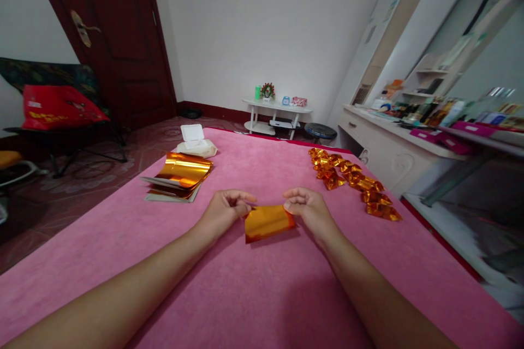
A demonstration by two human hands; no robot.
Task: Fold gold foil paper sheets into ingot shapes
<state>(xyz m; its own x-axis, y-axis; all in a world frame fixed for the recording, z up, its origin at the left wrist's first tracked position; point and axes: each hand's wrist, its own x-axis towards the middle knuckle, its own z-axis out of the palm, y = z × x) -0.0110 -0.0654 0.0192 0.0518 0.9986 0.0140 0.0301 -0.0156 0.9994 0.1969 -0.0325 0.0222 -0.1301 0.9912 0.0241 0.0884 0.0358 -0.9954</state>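
A folded sheet of gold foil paper (267, 222) lies on the pink cloth (254, 289) between my hands. My left hand (224, 211) pinches its left edge with curled fingers. Its right edge is pinched the same way by my right hand (309, 208). To the left lies a stack of flat gold foil sheets (180, 174), its top sheet curling up. A row of several folded gold paper pieces (352, 180) runs along the right side of the cloth.
A white wipes pack (196, 144) with its lid up sits at the far left of the cloth. Beyond are a dark red door (110, 38), a chair with a red bag (57, 106), a small white table (276, 112) and a dresser (393, 147) crowded with items.
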